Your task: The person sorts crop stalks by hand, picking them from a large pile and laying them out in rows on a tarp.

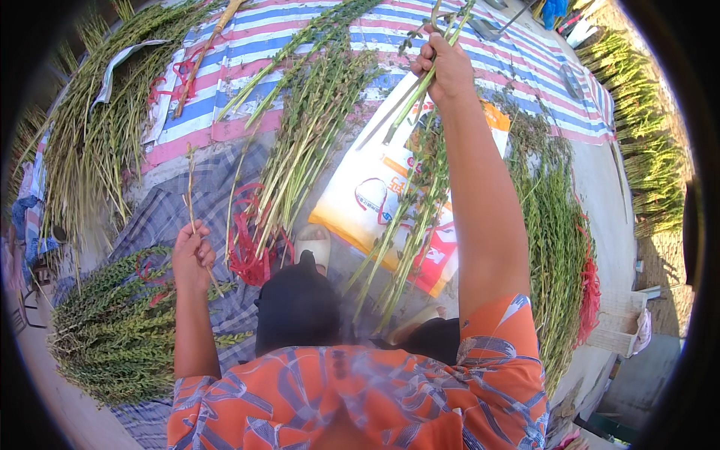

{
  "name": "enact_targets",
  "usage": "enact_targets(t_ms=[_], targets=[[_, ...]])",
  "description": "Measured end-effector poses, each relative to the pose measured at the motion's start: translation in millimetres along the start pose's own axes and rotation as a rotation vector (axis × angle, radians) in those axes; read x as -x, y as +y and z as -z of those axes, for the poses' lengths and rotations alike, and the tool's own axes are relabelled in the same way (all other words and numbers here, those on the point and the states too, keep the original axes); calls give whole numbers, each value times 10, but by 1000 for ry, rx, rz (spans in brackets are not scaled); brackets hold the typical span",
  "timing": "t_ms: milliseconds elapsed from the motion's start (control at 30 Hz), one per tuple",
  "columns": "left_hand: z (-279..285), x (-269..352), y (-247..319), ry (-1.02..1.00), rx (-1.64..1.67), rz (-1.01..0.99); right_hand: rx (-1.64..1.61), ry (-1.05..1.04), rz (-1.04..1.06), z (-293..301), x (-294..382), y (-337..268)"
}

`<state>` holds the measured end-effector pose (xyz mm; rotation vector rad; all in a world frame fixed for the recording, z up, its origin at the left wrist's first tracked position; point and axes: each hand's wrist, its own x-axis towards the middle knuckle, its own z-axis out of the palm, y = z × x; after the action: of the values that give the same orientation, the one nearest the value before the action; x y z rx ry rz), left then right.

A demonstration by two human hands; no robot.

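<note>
My left hand [193, 253] is closed round a thin dry stick [192, 211], over a plaid cloth [169, 194]. My right hand [444, 64] grips a few green plant stalks [406, 115] by their stems, out in front over the striped sheet. Under these stalks lies a printed white and orange sack [349, 185]. Several leafy stalks [408, 225] rest across the sack. Between my hands a bundle of cut stalks [306, 129] lies with its stem ends towards me, beside a tangle of red plastic strips [247, 247].
A red, white and blue striped sheet [253, 34] spreads ahead. Plant heaps lie at the far left [95, 135], near left [124, 326] and right [543, 225]. A wooden stick [199, 64] lies on the sheet. A pale plastic crate [616, 320] stands at the right.
</note>
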<state>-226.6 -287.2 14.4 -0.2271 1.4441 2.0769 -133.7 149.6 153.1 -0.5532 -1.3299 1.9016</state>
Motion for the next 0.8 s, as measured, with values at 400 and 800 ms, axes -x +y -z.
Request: enact_targets(t_ms=[400,800], targets=[[265,-514,-479,95,-94,142,-58,196,-832,-708,635,3353],[-137,-657,-487,-95,-319,-66,695,-101,-582,-775,1132,3398]])
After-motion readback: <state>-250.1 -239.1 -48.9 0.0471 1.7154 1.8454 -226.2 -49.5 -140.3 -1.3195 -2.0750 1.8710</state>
